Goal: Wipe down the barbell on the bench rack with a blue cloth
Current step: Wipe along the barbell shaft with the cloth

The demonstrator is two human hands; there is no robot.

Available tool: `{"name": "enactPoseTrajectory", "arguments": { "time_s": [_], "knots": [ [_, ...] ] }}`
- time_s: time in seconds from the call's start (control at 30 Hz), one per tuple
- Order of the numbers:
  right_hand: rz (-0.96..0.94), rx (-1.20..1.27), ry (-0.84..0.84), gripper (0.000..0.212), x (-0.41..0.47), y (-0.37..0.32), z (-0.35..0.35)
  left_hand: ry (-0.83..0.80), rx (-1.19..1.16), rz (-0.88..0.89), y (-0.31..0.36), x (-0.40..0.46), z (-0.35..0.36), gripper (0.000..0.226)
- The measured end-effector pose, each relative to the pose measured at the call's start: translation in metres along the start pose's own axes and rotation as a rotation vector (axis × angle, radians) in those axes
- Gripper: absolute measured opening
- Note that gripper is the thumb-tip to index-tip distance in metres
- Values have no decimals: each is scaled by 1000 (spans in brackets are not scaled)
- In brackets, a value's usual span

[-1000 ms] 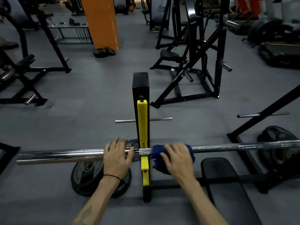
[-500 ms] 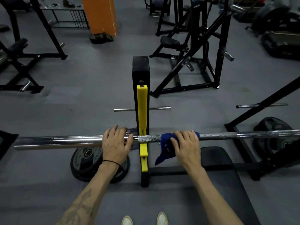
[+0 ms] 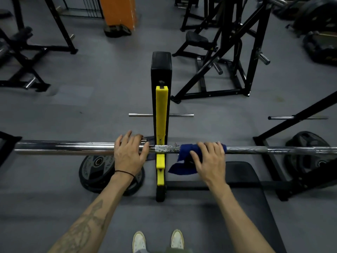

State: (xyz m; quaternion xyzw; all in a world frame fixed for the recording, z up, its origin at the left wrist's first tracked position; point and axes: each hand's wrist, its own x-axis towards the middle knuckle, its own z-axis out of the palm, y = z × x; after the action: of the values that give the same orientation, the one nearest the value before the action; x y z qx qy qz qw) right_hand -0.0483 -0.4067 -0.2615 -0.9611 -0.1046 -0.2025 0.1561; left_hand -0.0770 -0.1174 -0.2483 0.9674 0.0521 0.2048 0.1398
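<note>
Cloth (image 3: 188, 149) beside upright (image 3: 161, 114) (bar (image 3: 273, 150) rightward)

Blue cloth (image 3: 189, 149) on the chrome barbell (image 3: 73, 147); yellow rack upright (image 3: 161, 115) at twelve o'clock, orange pillar (image 3: 116, 11) at eleven, grey floor (image 3: 91, 110).

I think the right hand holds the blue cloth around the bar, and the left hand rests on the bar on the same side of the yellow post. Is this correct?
Not quite. In the head view the left hand rests on the bar on the other side of the yellow post. The right hand does hold the blue cloth around the bar.
</note>
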Motion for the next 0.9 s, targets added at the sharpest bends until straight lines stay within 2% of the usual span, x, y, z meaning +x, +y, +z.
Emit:
{"name": "enactPoseTrajectory", "arguments": {
  "time_s": [0.13, 0.23, 0.43, 0.77, 0.9],
  "knots": [
    [161, -10, 4, 35, 3, -55, 16, 0, -13, -28, 3, -1, -2, 48],
    [98, -25, -50, 35, -1, -74, 19, -4, -14, -36, 4, -2, -2, 48],
    [-7, -50, -117, 39, 6, -59, 17, -10, -8, -48, 4, 0, 0, 46],
    [-72, -25, -104, 34, 3, -49, 17, 23, 26, -33, 7, 0, -1, 47],
    [-220, 0, -115, 38, 10, -27, 12, 85, 33, -26, 6, 2, 1, 46]
  ]
}}
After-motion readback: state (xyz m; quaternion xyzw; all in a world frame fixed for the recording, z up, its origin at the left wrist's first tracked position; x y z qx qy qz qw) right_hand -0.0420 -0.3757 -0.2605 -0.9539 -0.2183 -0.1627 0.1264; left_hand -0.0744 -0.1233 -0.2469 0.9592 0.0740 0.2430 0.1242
